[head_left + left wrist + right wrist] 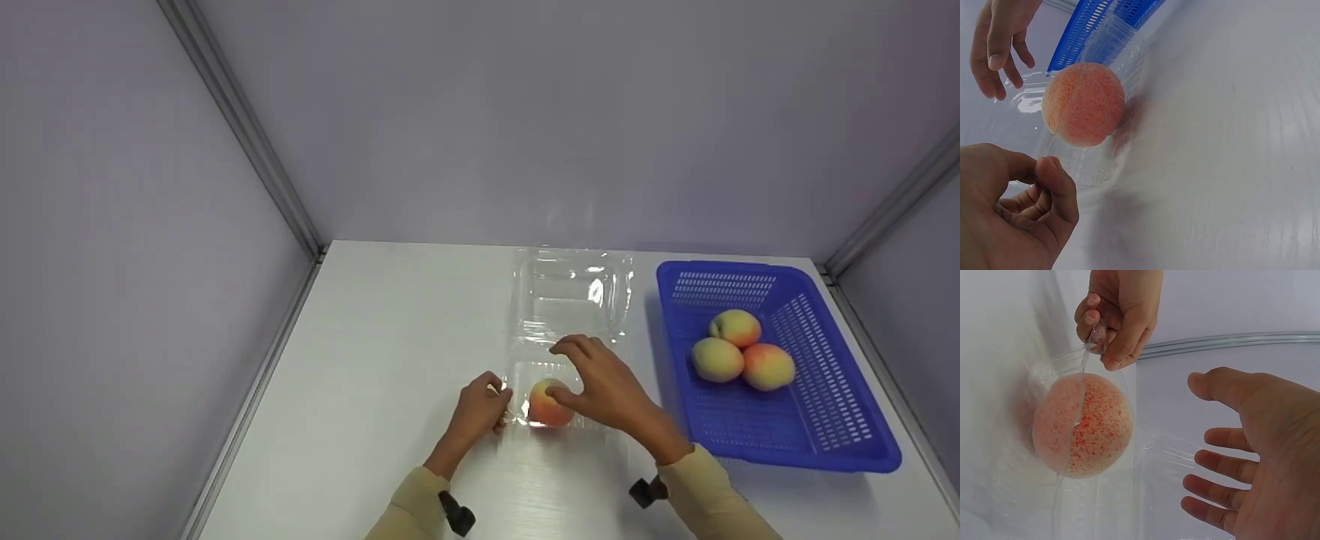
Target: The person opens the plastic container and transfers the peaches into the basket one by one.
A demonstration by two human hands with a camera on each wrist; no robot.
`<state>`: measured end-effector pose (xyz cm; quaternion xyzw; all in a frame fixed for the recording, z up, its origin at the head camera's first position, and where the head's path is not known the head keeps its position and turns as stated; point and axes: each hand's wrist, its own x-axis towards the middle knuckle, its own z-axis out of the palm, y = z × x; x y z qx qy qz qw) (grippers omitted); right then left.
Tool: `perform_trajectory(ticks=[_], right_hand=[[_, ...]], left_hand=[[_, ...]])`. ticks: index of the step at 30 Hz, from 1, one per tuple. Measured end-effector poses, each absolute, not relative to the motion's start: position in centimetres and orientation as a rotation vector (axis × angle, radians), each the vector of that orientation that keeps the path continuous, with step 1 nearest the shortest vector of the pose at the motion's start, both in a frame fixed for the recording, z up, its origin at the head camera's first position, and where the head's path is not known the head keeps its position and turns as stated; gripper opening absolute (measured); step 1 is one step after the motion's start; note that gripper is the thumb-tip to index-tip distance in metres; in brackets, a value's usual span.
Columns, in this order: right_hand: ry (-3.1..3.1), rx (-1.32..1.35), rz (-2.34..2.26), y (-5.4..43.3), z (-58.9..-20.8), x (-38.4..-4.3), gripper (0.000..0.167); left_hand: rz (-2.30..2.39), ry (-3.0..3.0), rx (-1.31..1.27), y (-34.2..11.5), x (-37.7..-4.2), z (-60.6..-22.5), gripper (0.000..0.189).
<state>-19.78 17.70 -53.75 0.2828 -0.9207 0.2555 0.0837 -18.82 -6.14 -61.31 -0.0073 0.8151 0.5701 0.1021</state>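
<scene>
A clear plastic clamshell box [574, 296] lies opened out on the white table, its lid half toward the back wall. One peach [552, 403], red and yellow, sits in the near half of the box. My left hand [480, 405] pinches the box's left rim between thumb and fingers; the right wrist view shows the rim in that grip. Above the peach, my right hand [609, 390] hovers with fingers spread and relaxed, holding nothing. In the right wrist view the peach [1084, 426] is apart from the right hand [1247, 455].
To the right stands a blue plastic basket [780, 442] with perforated sides. Three peaches [718, 360] rest inside it. Grey walls with metal edge strips enclose the white table [360, 360] at the back and both sides.
</scene>
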Motion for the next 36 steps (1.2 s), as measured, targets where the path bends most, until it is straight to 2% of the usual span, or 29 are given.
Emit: perform_trajectory(ticks=[21, 36], right_hand=[[-2.769, 0.898, 0.747, 16.1, -57.3, -18.8, 0.064], [-2.793, 0.907, 0.668, 15.7, -59.2, -18.9, 0.052]], left_hand=[[1.714, 2.389, -0.014, -6.3, -19.0, -61.6, 0.011], [1.732, 2.37, -0.019, -6.1, -18.9, -61.3, 0.01]])
